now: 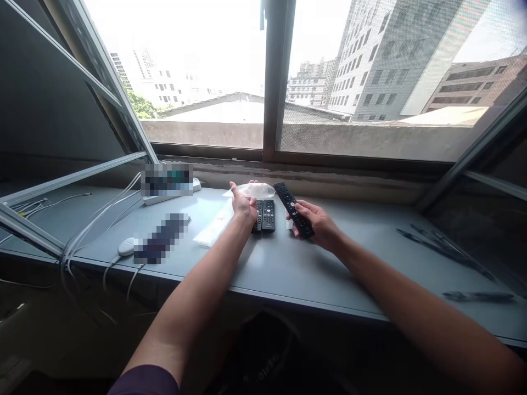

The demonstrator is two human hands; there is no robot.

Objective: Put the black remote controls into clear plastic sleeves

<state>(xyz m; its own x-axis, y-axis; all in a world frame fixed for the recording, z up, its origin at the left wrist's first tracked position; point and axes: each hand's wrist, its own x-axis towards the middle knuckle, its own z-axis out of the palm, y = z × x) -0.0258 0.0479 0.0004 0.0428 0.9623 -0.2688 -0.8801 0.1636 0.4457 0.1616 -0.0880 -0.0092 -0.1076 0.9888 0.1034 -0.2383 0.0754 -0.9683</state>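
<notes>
My right hand (315, 219) grips a black remote control (293, 209), which is tilted with its buttons facing me. My left hand (244, 202) is closed on a thin, whitish plastic bag (259, 190) that extends toward the remote; some of its fingers are hidden behind the bag. Two more black remote controls (269, 215) lie side by side on the desk between my hands, the left one partly covered by my left wrist. More whitish plastic bags (212, 227) lie flat under my left forearm. A small white piece (289, 224) shows beside the held remote.
The grey desk (349, 274) runs along a window. At left are a white power strip (168, 198) with a blurred-out area, a blurred-out object (160, 241), a round white charger (127, 247) and loose cables (78, 241). Dark pen-like items (477, 297) lie at right.
</notes>
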